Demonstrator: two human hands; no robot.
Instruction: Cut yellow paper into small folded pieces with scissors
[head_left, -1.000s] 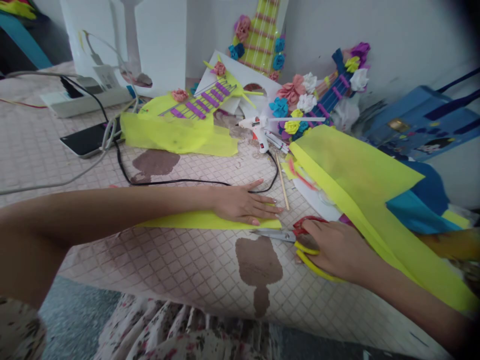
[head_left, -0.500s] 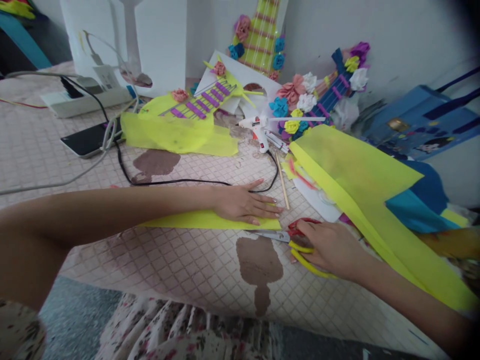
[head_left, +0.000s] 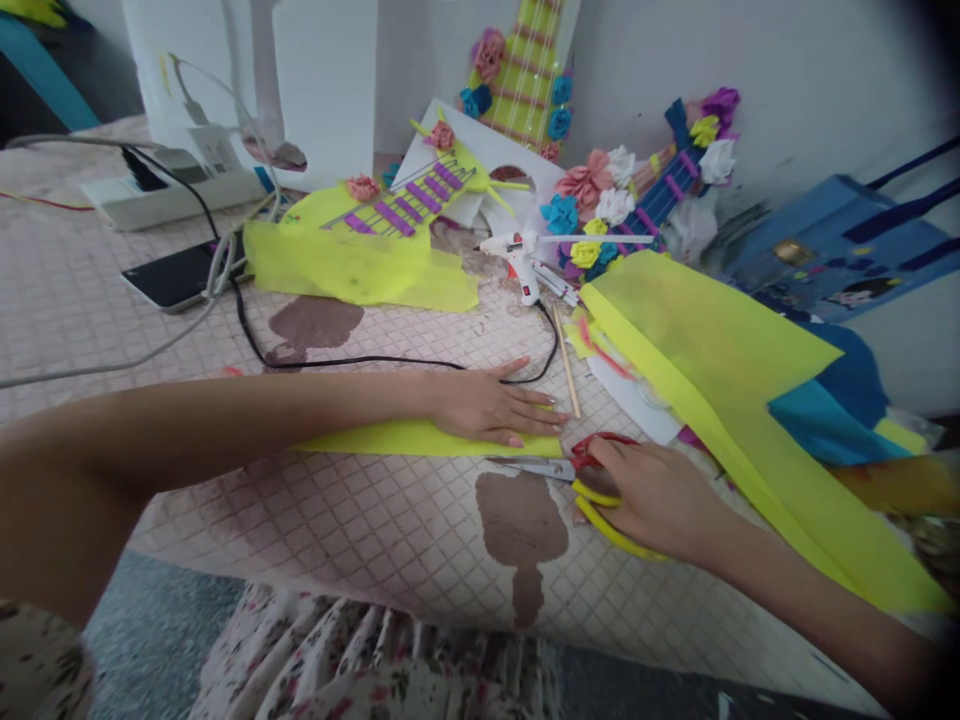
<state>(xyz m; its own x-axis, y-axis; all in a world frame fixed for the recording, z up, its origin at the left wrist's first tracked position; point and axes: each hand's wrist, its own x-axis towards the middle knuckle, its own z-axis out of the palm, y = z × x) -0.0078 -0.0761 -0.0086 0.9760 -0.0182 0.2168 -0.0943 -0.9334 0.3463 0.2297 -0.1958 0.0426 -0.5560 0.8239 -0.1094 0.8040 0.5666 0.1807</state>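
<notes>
My left hand lies flat, fingers spread, pressing a narrow folded strip of yellow crepe-like sheet onto the table. Much of the strip is hidden under that hand and forearm. In my right hand is a pair of scissors with red and yellow handles. Their blades point left along the strip's near edge, close to its right end. Just beyond my fingertips a thin wooden stick rests on the tablecloth.
A white glue gun with a black cord stands behind my hands. Larger yellow sheet is heaped at the right, near a blue bag. Decorated paper guitars lean at the back. A power strip and black phone sit left.
The scissors and my right hand have shifted very slightly left. My left hand stays flat on the yellow strip, and the view has moved a little.
</notes>
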